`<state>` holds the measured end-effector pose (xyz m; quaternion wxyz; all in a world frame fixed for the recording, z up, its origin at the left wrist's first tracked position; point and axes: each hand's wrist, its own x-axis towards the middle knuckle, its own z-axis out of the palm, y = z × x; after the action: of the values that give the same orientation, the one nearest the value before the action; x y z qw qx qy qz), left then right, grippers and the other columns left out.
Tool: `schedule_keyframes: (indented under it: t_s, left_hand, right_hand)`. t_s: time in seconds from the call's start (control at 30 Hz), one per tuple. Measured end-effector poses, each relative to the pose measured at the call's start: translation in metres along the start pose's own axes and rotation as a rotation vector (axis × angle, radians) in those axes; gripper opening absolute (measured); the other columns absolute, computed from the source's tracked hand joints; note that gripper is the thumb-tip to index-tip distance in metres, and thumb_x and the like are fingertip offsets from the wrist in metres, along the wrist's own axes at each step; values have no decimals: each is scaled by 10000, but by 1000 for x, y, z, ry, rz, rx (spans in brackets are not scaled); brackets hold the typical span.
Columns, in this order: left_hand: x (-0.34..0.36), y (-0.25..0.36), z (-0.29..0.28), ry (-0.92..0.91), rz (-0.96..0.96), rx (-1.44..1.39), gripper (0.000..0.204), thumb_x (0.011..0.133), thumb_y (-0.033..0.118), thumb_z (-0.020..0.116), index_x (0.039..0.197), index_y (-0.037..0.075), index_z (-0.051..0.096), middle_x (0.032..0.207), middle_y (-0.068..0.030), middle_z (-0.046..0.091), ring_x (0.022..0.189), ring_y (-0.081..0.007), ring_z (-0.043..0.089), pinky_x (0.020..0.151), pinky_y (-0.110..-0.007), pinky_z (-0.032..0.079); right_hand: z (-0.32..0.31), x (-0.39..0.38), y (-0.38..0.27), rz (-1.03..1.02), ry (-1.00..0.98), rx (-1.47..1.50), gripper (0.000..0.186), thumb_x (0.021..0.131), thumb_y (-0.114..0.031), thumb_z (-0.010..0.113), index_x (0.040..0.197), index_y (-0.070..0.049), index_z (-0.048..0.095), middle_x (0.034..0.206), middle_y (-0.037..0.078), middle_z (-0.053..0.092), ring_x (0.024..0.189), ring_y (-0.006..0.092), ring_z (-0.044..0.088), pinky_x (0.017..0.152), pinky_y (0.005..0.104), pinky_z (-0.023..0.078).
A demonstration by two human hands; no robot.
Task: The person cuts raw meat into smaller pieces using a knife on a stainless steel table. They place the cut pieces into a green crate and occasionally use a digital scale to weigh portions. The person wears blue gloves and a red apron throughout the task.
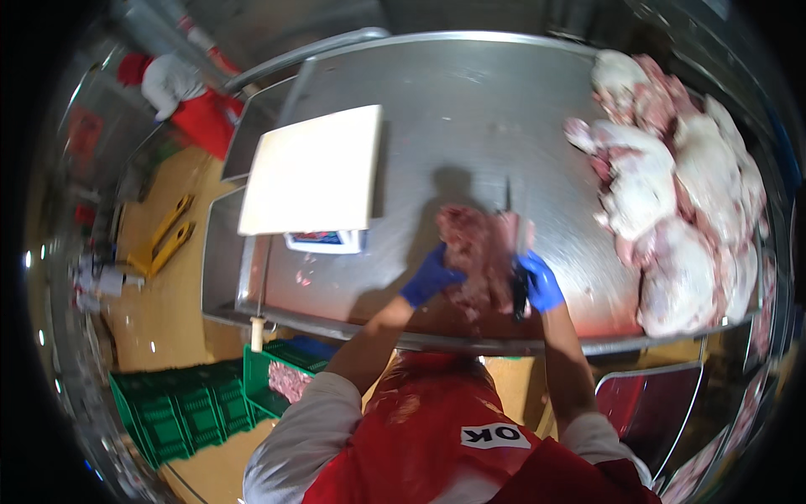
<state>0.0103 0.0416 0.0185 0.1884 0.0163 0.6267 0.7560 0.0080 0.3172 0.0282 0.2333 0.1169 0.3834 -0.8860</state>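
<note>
A ragged piece of raw red meat [470,252] lies on the steel table in front of me, close to its near edge. Its left side is gripped by my left hand [432,279], which wears a blue glove with the fingers curled over the meat. My right hand [541,282], also in a blue glove, is closed around the black handle of a knife [520,290]. The blade points away from me along the meat's right side and is partly blurred. How deep the blade sits against the meat I cannot tell.
Several pale, skin-covered meat pieces [655,185] are heaped at the table's right end. On the left, a white cutting board [315,172] rests on a white container [323,242]. Green crates [189,412] stand below left; one holds meat. A person in a red apron [201,118] stands far left, beyond a yellow pallet jack [168,235].
</note>
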Motion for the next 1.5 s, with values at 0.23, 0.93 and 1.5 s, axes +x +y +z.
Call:
schedule_keyframes:
  t_s: [0.23,0.93,1.5]
  left_hand:
    - [-98,124,-48,118,119,226,840,664,110,820,1390,-22,419,1244,-101,582,1104,-165,560,939,-325,487]
    - [-17,242,-455,402,639,736,326,798,141,653,1094,5,657,1139,-161,614,982,-240,642,834,-336,528]
    - [-180,187,-344,830,646,754,250,834,98,646,1068,10,630,843,-141,659,724,-268,655,678,-359,532]
  right_hand:
    - [121,-48,25,-34,1,105,290,909,-81,571,1195,-36,564,913,36,616,798,150,609,720,310,537]
    - [387,107,122,-57,111,-287,192,922,-196,586,1039,-44,605,1009,86,644,926,223,650,840,387,545]
    - [330,31,58,-407,288,-562,132,992,-198,514,981,-68,525,729,60,574,601,151,553,553,288,483]
